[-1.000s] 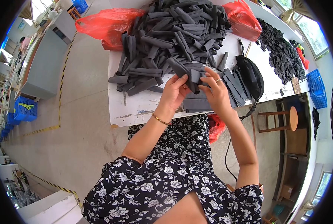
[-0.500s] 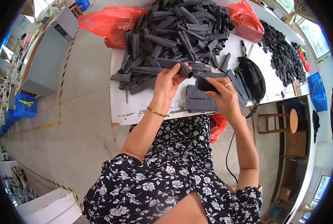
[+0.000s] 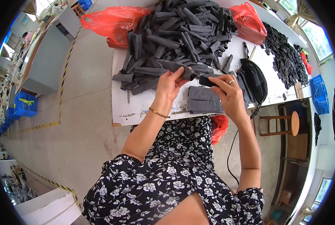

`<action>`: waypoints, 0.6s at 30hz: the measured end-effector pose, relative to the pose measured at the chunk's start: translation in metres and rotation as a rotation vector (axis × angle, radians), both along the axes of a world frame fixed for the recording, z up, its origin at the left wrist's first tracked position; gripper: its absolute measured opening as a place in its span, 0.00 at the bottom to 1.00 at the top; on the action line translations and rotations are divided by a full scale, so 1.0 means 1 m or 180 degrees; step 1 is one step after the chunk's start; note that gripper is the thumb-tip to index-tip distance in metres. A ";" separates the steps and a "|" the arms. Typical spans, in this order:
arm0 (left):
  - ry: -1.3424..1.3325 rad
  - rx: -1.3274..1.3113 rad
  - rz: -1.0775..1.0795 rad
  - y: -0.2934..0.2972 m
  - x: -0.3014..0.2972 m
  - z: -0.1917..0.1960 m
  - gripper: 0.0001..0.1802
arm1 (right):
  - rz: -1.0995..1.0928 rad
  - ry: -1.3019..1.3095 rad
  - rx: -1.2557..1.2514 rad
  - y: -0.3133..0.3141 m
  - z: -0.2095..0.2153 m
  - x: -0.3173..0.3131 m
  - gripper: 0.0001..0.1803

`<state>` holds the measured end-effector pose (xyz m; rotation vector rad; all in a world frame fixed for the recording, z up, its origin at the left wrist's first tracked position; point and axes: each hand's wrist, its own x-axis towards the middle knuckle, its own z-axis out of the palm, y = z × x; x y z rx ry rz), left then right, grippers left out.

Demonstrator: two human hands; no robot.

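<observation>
My left hand (image 3: 169, 84) is closed on a dark grey fabric tube (image 3: 188, 74), thumb on top, with the tube's open end turned to the right. Just right of that opening, my right hand (image 3: 229, 89) pinches a small flat black piece (image 3: 205, 80) between thumb and fingers. A gap separates the black piece from the tube. Below the right hand lie flattened grey fabric pieces (image 3: 204, 106), side by side near the table's front edge. Beyond both hands rises a large heap of similar grey fabric tubes (image 3: 175, 41).
Red plastic bags (image 3: 116, 24) flank the heap. To the right lie a black pouch with a strap (image 3: 254, 80) and a spread of small dark pieces (image 3: 287, 56). A wooden stool (image 3: 294, 123) and a blue crate (image 3: 319, 93) stand at the right of the white table (image 3: 137, 101).
My right hand has shifted slightly right and its blur has gone. The left hand keeps its hold on the tube and has barely moved.
</observation>
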<state>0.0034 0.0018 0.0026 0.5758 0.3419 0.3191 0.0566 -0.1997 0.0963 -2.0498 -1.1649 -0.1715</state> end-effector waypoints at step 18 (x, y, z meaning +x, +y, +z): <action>-0.0268 0.0057 -0.0311 -0.014 -0.009 0.019 0.17 | 0.0014 -0.1167 -0.0230 0.007 -0.005 0.005 0.14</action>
